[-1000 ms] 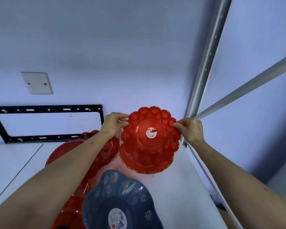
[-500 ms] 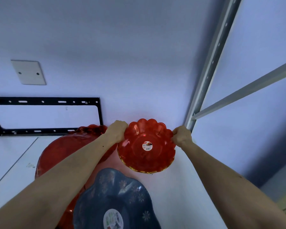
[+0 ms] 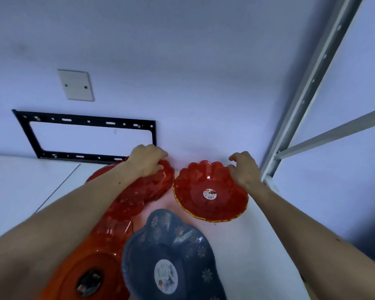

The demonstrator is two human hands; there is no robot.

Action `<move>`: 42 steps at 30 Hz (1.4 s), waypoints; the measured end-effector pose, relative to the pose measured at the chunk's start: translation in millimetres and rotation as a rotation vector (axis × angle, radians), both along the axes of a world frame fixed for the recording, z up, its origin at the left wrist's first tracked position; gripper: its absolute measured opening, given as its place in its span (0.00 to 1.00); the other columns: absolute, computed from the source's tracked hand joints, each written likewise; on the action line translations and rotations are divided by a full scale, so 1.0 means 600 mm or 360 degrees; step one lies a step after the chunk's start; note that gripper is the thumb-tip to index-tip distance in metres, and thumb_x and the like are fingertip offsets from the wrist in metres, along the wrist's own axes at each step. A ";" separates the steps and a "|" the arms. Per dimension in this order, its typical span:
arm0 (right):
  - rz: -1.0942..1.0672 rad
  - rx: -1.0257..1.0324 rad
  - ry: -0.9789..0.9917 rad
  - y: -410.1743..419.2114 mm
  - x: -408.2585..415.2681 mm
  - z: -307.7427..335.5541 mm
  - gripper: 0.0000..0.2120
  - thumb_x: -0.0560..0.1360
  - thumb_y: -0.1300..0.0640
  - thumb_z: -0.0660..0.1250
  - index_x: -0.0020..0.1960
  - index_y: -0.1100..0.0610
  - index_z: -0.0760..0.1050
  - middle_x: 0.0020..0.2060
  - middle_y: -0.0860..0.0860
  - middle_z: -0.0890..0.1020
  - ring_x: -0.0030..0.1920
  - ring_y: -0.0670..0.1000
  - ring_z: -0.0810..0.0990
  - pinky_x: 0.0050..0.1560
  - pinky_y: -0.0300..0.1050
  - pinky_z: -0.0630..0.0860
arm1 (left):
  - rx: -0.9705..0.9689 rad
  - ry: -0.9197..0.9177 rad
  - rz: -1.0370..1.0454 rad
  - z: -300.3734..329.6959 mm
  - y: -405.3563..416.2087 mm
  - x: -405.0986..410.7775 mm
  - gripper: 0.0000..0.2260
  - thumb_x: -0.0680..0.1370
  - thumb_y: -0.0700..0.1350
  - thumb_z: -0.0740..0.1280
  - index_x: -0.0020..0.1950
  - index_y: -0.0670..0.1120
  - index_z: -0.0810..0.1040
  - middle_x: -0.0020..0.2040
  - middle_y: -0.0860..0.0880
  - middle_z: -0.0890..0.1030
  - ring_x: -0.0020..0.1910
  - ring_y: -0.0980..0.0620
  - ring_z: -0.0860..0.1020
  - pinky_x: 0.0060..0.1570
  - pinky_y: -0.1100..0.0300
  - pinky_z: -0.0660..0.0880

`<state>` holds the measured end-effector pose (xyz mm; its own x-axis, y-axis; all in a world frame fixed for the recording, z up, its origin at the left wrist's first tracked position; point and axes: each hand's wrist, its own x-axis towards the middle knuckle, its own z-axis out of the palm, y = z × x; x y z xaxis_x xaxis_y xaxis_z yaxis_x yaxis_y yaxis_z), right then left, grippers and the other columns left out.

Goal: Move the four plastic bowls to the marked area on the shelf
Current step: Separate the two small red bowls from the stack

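Note:
A small red scalloped bowl [image 3: 210, 191] with a gold rim and a round sticker sits on the white shelf [image 3: 258, 245] near the back right corner. My right hand [image 3: 244, 169] hovers at its right rim, fingers spread, holding nothing. My left hand [image 3: 146, 160] grips the far rim of a larger red bowl [image 3: 139, 191] to the left. A dark blue flowered bowl [image 3: 169, 256] lies in front. An orange-red bowl [image 3: 89, 276] sits at the lower left, partly under my left arm.
The wall behind carries a black metal bracket frame [image 3: 85, 137] and a white cover plate [image 3: 75, 85]. A grey metal shelf upright [image 3: 307, 83] and crossbar [image 3: 333, 133] stand at the right. The shelf's right edge runs close to the small bowl.
The small red bowl went down from a tilted, two-handed hold onto the shelf. My right hand let go of it. My left hand shifted left onto the larger red bowl.

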<state>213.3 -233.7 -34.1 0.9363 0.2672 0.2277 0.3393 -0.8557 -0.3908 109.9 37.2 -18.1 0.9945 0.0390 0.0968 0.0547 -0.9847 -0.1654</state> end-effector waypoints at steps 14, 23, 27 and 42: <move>0.0582 -0.0075 -0.0014 0.232 -0.161 0.008 0.20 0.73 0.46 0.68 0.61 0.53 0.75 0.58 0.53 0.80 0.59 0.55 0.78 0.56 0.49 0.75 | -0.0135 0.0082 0.0175 0.003 0.236 -0.209 0.30 0.77 0.62 0.60 0.76 0.52 0.62 0.76 0.52 0.66 0.73 0.49 0.67 0.65 0.45 0.71; 0.0250 0.0119 0.0700 0.307 -0.220 -0.013 0.22 0.74 0.41 0.67 0.51 0.62 0.77 0.45 0.54 0.82 0.47 0.54 0.81 0.45 0.44 0.76 | -0.0678 0.0469 0.0089 -0.065 0.290 -0.229 0.38 0.74 0.65 0.61 0.77 0.46 0.57 0.74 0.44 0.69 0.69 0.43 0.72 0.67 0.47 0.70; 0.0063 0.0347 0.0826 0.324 -0.219 -0.021 0.15 0.77 0.54 0.67 0.53 0.66 0.79 0.48 0.59 0.83 0.47 0.55 0.83 0.47 0.46 0.80 | -0.0834 0.0514 -0.0069 -0.077 0.291 -0.226 0.37 0.70 0.69 0.60 0.72 0.48 0.64 0.64 0.44 0.79 0.60 0.44 0.79 0.60 0.47 0.76; -0.0208 0.1744 0.1536 0.376 -0.228 0.032 0.15 0.80 0.64 0.61 0.65 0.65 0.75 0.60 0.61 0.80 0.55 0.58 0.80 0.48 0.53 0.78 | -0.1101 0.0279 -0.0052 -0.051 0.349 -0.221 0.40 0.69 0.71 0.57 0.75 0.51 0.60 0.70 0.47 0.74 0.60 0.48 0.80 0.60 0.51 0.76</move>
<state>76.3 -8.2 -14.7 0.8431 0.2802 -0.4589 -0.4803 0.0087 -0.8771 -22.6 246.6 -48.9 0.9949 0.0036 -0.1006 0.0531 -0.8677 0.4942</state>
